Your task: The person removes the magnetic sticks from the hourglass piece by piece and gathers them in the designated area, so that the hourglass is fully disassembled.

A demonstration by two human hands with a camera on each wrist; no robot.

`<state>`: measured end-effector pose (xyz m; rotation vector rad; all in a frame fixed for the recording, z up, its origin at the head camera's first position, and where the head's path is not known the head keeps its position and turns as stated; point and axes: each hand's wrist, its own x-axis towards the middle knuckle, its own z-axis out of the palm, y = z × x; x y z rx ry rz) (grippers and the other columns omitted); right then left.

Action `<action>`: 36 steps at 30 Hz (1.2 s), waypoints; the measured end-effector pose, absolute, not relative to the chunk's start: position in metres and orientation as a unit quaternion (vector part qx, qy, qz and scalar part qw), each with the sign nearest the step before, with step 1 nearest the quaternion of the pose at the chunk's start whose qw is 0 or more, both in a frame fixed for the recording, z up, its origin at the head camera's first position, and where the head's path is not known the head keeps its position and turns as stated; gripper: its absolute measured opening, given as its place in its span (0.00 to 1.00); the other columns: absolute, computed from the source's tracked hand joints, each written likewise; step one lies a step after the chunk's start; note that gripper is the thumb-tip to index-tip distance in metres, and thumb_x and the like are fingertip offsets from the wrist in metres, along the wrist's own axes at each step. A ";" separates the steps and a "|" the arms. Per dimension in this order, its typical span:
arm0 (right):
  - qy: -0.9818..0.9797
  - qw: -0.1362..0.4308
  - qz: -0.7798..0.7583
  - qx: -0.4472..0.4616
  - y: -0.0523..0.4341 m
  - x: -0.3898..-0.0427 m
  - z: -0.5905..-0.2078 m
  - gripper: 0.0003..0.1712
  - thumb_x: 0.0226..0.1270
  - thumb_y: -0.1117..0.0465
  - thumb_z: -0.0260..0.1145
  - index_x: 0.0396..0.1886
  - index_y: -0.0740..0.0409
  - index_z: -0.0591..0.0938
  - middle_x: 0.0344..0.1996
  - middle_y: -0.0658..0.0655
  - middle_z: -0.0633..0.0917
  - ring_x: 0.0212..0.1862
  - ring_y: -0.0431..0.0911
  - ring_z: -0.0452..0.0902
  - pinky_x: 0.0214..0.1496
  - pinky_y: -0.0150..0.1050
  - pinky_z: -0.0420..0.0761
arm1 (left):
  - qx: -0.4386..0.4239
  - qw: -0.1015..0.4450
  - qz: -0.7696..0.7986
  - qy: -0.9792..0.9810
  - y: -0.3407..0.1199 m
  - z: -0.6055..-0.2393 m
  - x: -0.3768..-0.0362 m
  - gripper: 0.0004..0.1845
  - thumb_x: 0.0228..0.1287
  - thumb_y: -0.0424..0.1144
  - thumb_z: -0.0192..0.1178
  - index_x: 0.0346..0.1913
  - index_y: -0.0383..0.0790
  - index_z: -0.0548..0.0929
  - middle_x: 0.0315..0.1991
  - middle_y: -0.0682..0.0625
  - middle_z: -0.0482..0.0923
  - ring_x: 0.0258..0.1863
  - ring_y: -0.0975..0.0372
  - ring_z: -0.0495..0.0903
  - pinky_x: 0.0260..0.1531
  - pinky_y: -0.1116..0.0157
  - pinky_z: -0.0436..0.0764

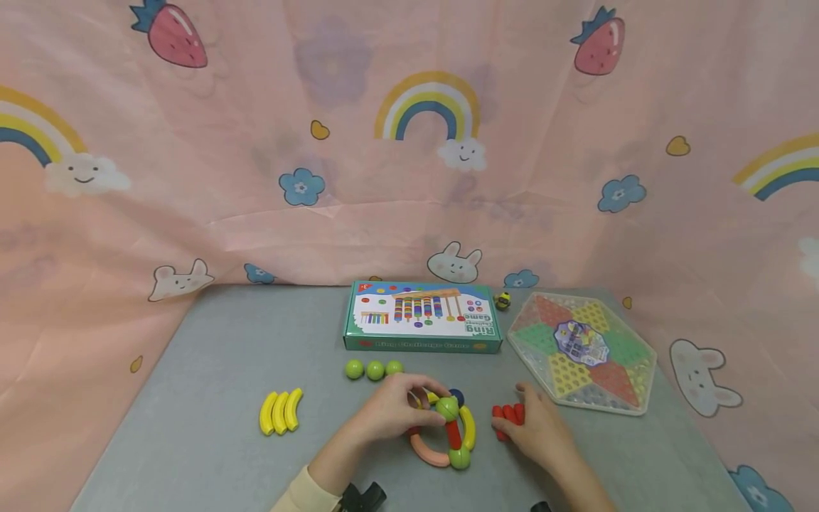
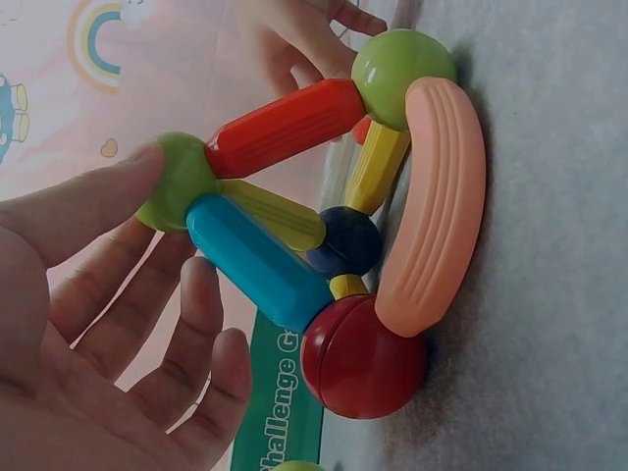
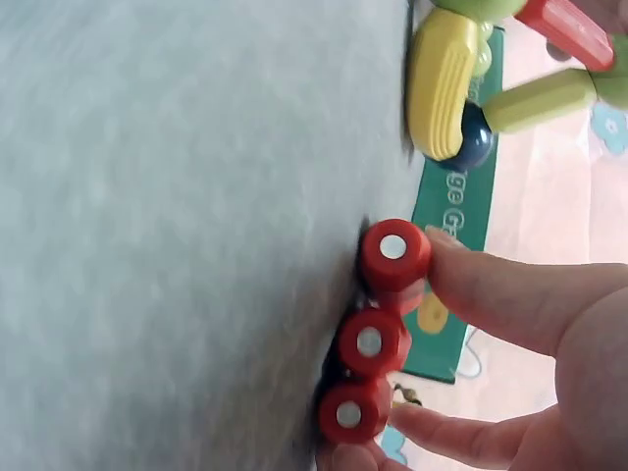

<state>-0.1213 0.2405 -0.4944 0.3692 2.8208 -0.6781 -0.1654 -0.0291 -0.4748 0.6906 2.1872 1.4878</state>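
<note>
We see the left hand (image 1: 406, 409) pinching the top green ball (image 1: 447, 408) of a frame (image 1: 453, 435) on the table (image 1: 192, 370); only the left wrist view shows its blue rod (image 2: 257, 260). Nearby, the right hand (image 1: 540, 430) grips 3 red rods (image 1: 508, 413), silver-ended in its own view.

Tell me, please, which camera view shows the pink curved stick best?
The left wrist view: the pink curved stick is large there, its grooves clear, between a green ball and a red ball. The head view shows it small, from above; the right wrist view does not show it.
</note>
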 end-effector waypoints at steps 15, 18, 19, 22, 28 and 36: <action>0.954 0.090 -0.269 0.100 0.255 -0.121 -0.466 0.36 0.65 0.45 0.71 0.63 0.65 0.77 0.49 0.62 0.85 0.47 0.53 0.82 0.46 0.54 0.83 | 0.267 0.197 0.530 0.781 -0.027 -0.475 -0.166 0.15 0.55 0.39 0.76 0.46 0.53 0.88 0.40 0.60 0.85 0.33 0.65 0.79 0.32 0.69 0.79; 0.948 0.072 -0.305 0.060 0.243 -0.124 -0.457 0.26 0.66 0.52 0.72 0.60 0.60 0.81 0.46 0.57 0.86 0.44 0.48 0.83 0.45 0.50 0.84 | 0.286 0.187 0.528 0.777 -0.029 -0.473 -0.167 0.20 0.55 0.37 0.75 0.52 0.52 0.86 0.46 0.56 0.85 0.35 0.62 0.81 0.40 0.64 0.82; 0.946 0.066 -0.313 0.045 0.237 -0.125 -0.456 0.24 0.66 0.54 0.72 0.58 0.58 0.82 0.45 0.55 0.87 0.43 0.46 0.83 0.45 0.48 0.84 | 0.296 0.181 0.526 0.777 -0.030 -0.472 -0.166 0.22 0.55 0.36 0.75 0.55 0.52 0.85 0.48 0.54 0.85 0.36 0.60 0.81 0.43 0.62 0.82; 0.936 0.070 -0.344 -0.010 0.223 -0.131 -0.457 0.19 0.64 0.61 0.73 0.55 0.54 0.84 0.45 0.53 0.87 0.43 0.44 0.82 0.47 0.47 0.84 | 0.334 0.154 0.508 0.779 -0.031 -0.469 -0.165 0.28 0.56 0.34 0.75 0.60 0.52 0.81 0.55 0.48 0.83 0.40 0.55 0.82 0.48 0.56 0.82; 0.915 0.125 -0.361 -0.134 0.213 -0.148 -0.474 0.21 0.63 0.63 0.74 0.55 0.48 0.84 0.52 0.51 0.85 0.49 0.47 0.81 0.50 0.49 0.83 | 0.405 0.101 0.441 0.795 -0.025 -0.471 -0.160 0.22 0.60 0.36 0.73 0.58 0.50 0.84 0.57 0.56 0.79 0.50 0.65 0.79 0.48 0.67 0.82; 0.905 0.152 -0.361 -0.164 0.212 -0.153 -0.490 0.18 0.63 0.60 0.73 0.54 0.49 0.86 0.51 0.51 0.84 0.49 0.49 0.82 0.51 0.52 0.83 | 0.386 0.092 0.431 0.811 -0.018 -0.476 -0.157 0.17 0.60 0.35 0.72 0.53 0.49 0.86 0.54 0.59 0.81 0.41 0.67 0.78 0.39 0.72 0.79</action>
